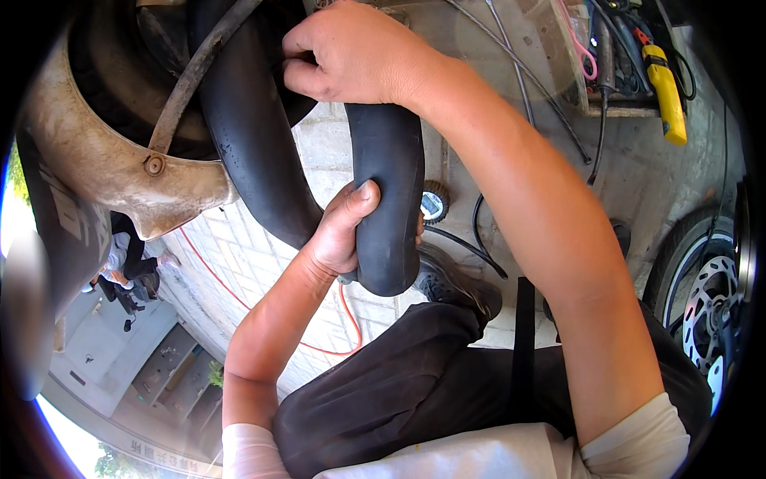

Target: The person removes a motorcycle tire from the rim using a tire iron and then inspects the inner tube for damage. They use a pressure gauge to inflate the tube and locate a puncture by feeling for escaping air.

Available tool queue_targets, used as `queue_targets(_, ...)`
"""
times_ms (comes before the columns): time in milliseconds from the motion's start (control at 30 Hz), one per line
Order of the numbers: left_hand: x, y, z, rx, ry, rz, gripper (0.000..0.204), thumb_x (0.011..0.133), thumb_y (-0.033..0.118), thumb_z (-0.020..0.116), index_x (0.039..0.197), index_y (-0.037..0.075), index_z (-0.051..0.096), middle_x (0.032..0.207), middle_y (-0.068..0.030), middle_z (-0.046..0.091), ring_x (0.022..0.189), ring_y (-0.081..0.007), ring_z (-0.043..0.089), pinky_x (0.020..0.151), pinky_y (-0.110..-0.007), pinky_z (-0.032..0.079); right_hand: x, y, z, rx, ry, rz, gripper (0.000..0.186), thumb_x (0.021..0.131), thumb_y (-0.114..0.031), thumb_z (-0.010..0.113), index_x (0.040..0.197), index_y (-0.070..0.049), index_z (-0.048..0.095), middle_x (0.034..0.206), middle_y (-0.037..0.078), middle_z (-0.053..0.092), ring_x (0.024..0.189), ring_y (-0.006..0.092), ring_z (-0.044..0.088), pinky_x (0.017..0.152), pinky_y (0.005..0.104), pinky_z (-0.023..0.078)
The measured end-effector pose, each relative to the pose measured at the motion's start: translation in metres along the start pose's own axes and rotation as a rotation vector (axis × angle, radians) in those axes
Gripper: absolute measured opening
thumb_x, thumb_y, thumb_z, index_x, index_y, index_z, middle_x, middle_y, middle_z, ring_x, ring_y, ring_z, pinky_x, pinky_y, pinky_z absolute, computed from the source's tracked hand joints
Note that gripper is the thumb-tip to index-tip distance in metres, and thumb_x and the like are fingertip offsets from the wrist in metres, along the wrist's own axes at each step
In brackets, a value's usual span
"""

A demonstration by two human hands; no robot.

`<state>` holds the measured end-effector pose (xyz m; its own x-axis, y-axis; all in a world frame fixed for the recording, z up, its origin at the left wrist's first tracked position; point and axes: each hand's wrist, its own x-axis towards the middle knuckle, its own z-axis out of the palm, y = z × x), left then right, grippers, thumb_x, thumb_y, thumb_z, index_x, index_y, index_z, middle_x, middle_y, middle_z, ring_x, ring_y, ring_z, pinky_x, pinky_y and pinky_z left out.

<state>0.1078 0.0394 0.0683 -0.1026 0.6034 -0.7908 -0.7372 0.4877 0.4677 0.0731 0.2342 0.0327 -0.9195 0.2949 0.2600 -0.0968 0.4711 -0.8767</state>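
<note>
A black rubber inner tube (263, 160) hangs in a loop beside a wheel under a dirty, pale mudguard (128, 176). My left hand (343, 227) is wrapped round the tube's lower bend, thumb on the near face, most fingers hidden behind it. Higher up, my right hand (355, 56) lies across the tube's right-hand length with its fingers curled closed; the grip itself is partly hidden by the back of the hand. A dark tyre (104, 80) shows behind the mudguard, crossed by a metal stay (195, 80).
At the upper right stands a tool tray (622, 110) with a yellow-handled tool (666, 96) and pink-handled scissors (589, 64). A round gauge (433, 203) with a black hose lies by my shoe (459, 283). Thin rods (523, 64), a red hose (351, 319) and a disc-brake wheel (710, 311) are nearby.
</note>
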Motion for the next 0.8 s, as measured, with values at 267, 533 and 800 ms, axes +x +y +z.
queue_targets(267,0.0,-0.003,-0.004,-0.04,0.041,0.016,0.077,0.08,0.06,0.068,0.117,-0.006,0.052,0.09,-0.0189,0.066,0.078,-0.0252,0.068,0.072,-0.036,0.057,-0.012,-0.011,0.004,0.057,-0.048,-0.046,0.016,0.072,-0.019,0.061,0.071,-0.005,0.068,0.064,0.018,0.061,0.061,0.0359,0.062,0.061,0.0426,0.051)
queue_targets(533,0.003,-0.001,0.009,0.114,0.159,0.033,0.076,0.08,0.058,0.069,0.117,-0.006,0.051,0.089,-0.0176,0.065,0.078,-0.0228,0.067,0.07,-0.034,0.056,-0.013,-0.008,0.008,0.0,0.013,-0.013,0.019,0.074,-0.021,0.061,0.073,-0.006,0.07,0.069,0.016,0.065,0.069,0.0362,0.065,0.066,0.0446,0.053)
queue_targets(800,0.005,-0.001,0.026,0.363,0.323,0.147,0.055,0.09,0.038,0.068,0.119,-0.005,0.05,0.097,-0.0092,0.065,0.085,-0.0129,0.062,0.076,-0.027,0.052,-0.014,-0.007,0.02,0.022,0.22,0.058,0.02,0.076,-0.023,0.061,0.074,-0.005,0.07,0.075,0.015,0.067,0.073,0.0359,0.067,0.068,0.0452,0.055)
